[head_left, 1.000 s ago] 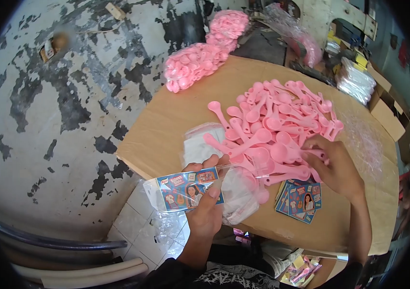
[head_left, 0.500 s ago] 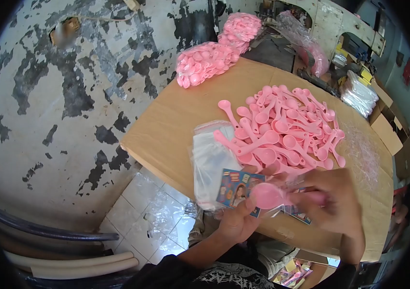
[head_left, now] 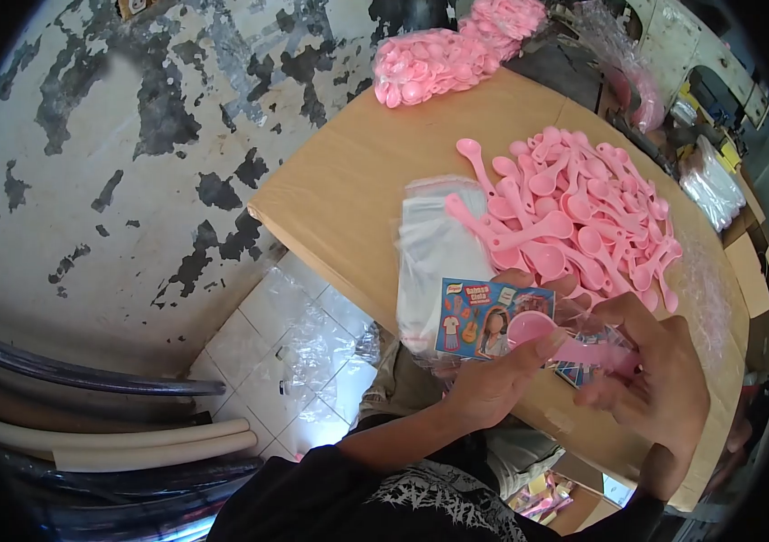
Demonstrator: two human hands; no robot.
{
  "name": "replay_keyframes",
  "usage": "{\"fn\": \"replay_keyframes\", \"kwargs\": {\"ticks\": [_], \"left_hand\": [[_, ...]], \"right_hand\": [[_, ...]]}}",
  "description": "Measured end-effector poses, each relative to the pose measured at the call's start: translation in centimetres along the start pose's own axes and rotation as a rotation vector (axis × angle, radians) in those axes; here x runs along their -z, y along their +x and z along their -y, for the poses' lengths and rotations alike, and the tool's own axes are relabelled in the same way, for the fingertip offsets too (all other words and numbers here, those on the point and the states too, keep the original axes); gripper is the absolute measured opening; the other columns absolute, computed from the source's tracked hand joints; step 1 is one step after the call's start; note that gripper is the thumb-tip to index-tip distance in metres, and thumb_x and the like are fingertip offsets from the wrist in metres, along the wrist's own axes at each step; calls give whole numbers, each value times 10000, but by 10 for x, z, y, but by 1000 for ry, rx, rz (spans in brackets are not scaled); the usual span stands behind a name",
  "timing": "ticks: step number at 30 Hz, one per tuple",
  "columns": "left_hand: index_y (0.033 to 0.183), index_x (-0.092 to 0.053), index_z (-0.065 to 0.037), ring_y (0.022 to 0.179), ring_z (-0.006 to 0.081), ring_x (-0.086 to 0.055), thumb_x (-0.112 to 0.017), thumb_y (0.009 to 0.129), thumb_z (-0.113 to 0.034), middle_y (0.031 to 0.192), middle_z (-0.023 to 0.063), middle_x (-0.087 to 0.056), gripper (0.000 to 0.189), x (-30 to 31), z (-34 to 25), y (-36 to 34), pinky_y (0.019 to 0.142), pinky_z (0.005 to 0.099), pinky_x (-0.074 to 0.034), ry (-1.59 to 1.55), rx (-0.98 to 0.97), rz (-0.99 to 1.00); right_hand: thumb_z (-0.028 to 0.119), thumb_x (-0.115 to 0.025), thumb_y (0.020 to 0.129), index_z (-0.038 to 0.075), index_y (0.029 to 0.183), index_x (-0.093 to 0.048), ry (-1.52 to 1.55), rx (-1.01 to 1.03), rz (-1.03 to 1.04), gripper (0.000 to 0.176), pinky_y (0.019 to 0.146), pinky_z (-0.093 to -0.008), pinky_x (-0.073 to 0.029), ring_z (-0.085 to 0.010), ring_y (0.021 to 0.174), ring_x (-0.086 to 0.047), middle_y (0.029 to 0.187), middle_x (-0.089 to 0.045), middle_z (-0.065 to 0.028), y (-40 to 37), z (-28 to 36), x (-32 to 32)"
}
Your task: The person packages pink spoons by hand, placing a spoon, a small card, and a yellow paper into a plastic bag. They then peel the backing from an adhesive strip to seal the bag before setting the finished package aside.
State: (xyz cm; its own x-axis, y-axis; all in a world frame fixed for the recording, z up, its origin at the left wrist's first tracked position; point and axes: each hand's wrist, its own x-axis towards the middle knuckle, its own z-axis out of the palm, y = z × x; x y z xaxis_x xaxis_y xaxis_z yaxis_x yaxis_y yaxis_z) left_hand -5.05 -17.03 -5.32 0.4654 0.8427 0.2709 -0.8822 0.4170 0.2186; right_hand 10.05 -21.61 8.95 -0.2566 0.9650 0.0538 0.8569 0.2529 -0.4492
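Note:
My left hand is closed on a printed card and the bowl end of a pink spoon, with the thumb over the spoon. Clear plastic surrounds part of the spoon. My right hand is at the spoon's handle end, its fingers bent around the handle and plastic. Beyond both hands lies a heap of pink spoons. A stack of clear plastic bags rests left of the heap, and more printed cards lie partly hidden beneath my hands.
Filled bags of pink spoons sit at the back of the brown-covered table. Crumpled clear plastic lies at the right. Cardboard boxes stand beyond it. Pale tubes are at lower left.
The camera view has shifted, so the table appears higher and farther right. My left hand's card and spoon are now level and more visible. My right hand's fingers have spread somewhat around the handle end.

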Motion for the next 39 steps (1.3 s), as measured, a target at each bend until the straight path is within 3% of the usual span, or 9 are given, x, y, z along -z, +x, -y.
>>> {"fn": "replay_keyframes", "kwargs": {"ticks": [2, 8, 12, 17, 23, 26, 29, 32, 39], "left_hand": [[1385, -340, -135, 1270, 262, -493, -581, 926, 19, 1391, 146, -466, 541, 1, 1, 0, 1084, 416, -399, -2, 10, 43], [1419, -276, -195, 1333, 260, -424, -558, 957, -53, 1469, 131, -344, 560, 6, 9, 11, 1123, 486, -356, 4, -51, 232], [1496, -149, -195, 1378, 244, -362, -647, 924, -213, 1504, 125, -301, 758, -9, 15, 17, 1128, 432, -341, -135, 103, -1], [1542, 23, -181, 1456, 271, -203, -753, 832, -350, 1582, 122, -149, 1066, -1, 11, 20, 1134, 411, -267, 48, 159, 119], [1539, -32, -84, 1475, 301, -101, -791, 764, -374, 1582, 196, 5, 1123, -29, -15, 30, 1161, 457, -163, 1306, -88, 541], [1529, -75, -48, 1419, 334, -269, -735, 825, -334, 1506, 271, -213, 1007, -44, 12, 30, 1107, 436, -290, 1480, -174, 543], [1508, -148, -26, 1247, 311, -487, -639, 913, -264, 1333, 253, -453, 807, -36, 38, 24, 988, 387, -415, 1199, 179, 556], [1437, -314, 0, 1027, 226, -591, -557, 971, -208, 1136, 168, -593, 564, -28, 43, 22, 872, 341, -464, 1029, 155, 496], [1357, -449, 3, 957, 131, -555, -514, 1003, -223, 1056, 64, -591, 425, -34, 20, 20, 854, 277, -431, 786, 725, 414]], "right_hand": [[535, -858, 584, 19, 1066, -567, 96, -64, 116, 764, 485, -227, -363, -106, 511, -531, 711, -594, -56, -2, 6, 10], [280, -801, 775, 17, 996, -561, 243, 125, -456, 419, 469, -214, -357, -69, 507, -516, 682, -568, -53, 9, -1, -19], [96, -760, 784, 20, 1010, -577, 133, 163, -419, 301, 559, -231, -453, -111, 663, -624, 800, -650, -85, 1, -5, -2], [105, -647, 899, 26, 982, -595, -2, -114, -1006, 126, 619, -216, -441, -103, 721, -588, 877, -615, -45, -61, -44, 28], [101, -659, 873, 23, 920, -580, -70, -115, -923, 120, 644, -226, -376, -94, 725, -509, 835, -556, -25, -61, -39, 37], [126, -693, 806, 7, 902, -615, 125, -191, -981, 172, 617, -249, -396, -131, 715, -553, 830, -600, -68, -59, -20, 19], [221, -705, 793, 2, 941, -625, 40, -119, -460, 276, 588, -248, -397, -130, 698, -569, 834, -630, -78, -43, 4, 38], [212, -765, 758, 12, 1089, -606, -69, 109, -447, 418, 553, -222, -368, -86, 649, -552, 728, -612, -23, -26, -18, 45], [68, -776, 741, -4, 1188, -595, 326, -90, -397, 487, 555, -201, -403, -69, 584, -578, 642, -631, -36, -2, -42, 23]]}}
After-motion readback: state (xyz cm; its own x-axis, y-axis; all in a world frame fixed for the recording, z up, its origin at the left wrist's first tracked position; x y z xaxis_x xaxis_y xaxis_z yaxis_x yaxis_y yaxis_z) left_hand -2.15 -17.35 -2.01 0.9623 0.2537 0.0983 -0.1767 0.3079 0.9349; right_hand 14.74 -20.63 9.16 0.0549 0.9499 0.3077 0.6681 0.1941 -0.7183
